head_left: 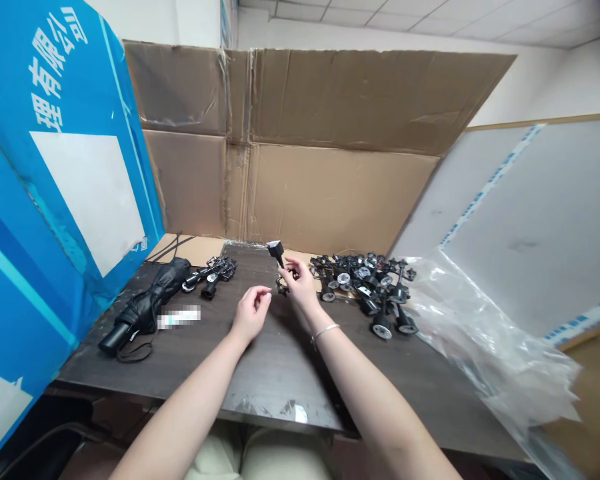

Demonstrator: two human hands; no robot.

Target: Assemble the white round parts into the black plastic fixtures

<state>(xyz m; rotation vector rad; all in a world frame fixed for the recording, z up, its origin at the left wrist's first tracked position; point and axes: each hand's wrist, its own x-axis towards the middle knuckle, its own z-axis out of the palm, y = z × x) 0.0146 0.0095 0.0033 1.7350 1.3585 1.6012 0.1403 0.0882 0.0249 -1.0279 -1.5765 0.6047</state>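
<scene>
The black moulded-plastic fitting (276,252) stands upright above the desk (290,380), near a heap of similar fittings (365,287). The right hand's (300,283) grip is clamped on its narrow stem. The left hand's (250,315) grip is apart and empty, fingers extended towards the fitting. The fitting should prove light and stiff: take hold at the stem.

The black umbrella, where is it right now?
In the head view, the folded black umbrella lies at the left end of the dark table, left of the person's left hand and beside the blue board.
</scene>
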